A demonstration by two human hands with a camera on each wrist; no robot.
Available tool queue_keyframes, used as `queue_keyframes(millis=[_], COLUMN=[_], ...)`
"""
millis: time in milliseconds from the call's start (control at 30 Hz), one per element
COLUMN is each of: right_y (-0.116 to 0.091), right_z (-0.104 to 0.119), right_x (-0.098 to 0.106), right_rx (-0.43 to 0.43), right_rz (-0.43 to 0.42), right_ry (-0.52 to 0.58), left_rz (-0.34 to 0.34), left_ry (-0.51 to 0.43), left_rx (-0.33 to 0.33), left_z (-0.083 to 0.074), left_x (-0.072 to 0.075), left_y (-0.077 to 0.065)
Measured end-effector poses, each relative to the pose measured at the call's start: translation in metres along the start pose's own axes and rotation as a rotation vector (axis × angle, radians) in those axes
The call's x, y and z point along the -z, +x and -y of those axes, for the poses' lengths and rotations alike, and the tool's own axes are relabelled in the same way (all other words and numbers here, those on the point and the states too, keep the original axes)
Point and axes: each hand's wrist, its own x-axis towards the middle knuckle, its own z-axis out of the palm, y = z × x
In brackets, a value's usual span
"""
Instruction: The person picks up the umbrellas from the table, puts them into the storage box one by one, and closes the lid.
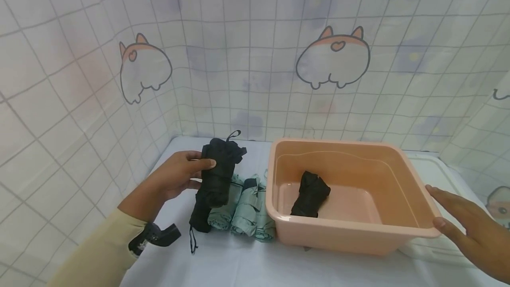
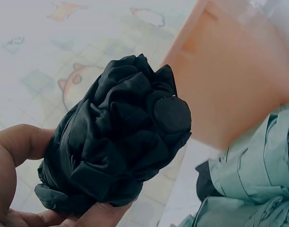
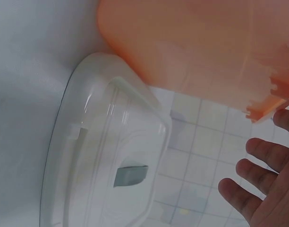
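Note:
My left hand (image 1: 183,174) grips a folded black umbrella (image 1: 221,167), thumb on its near side, with a small strap loop at the top. In the left wrist view its round end cap (image 2: 173,115) faces the camera amid bunched fabric. Below it, a second black umbrella (image 1: 200,217) lies on the table, partly hidden by the held one. Beside that are pale green rolled umbrellas (image 1: 245,214) in a row. A further black umbrella (image 1: 312,194) lies inside the peach plastic bin (image 1: 338,234). My right hand (image 1: 470,229) has its fingers extended at the bin's right rim.
A white lid (image 3: 106,142) with a grey-green latch (image 3: 131,175) lies to the right of the bin, partly under its side. White cloth covers the table (image 1: 191,269). A tile-patterned curtain (image 1: 247,56) with cartoon animals hangs behind and on both sides.

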Motion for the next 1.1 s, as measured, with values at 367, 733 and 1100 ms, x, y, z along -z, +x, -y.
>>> queue_keyframes(millis=[367,733,1100], right_y=[-0.001,-0.001,-0.002], right_z=[-0.002,0.001,0.006], right_x=[0.000,-0.001,-0.003], right_rx=[0.062,0.070,0.066], right_rz=[-0.056,-0.070,-0.084], right_ry=[0.033,0.022,0.022], left_rz=[0.015,0.010,0.012], left_ry=[-0.025,-0.025,-0.049], left_rx=[-0.017,-0.019,-0.044], left_z=[-0.007,-0.014,-0.023], left_x=[-0.007,-0.014,-0.025], left_y=[0.004,0.001,0.001])
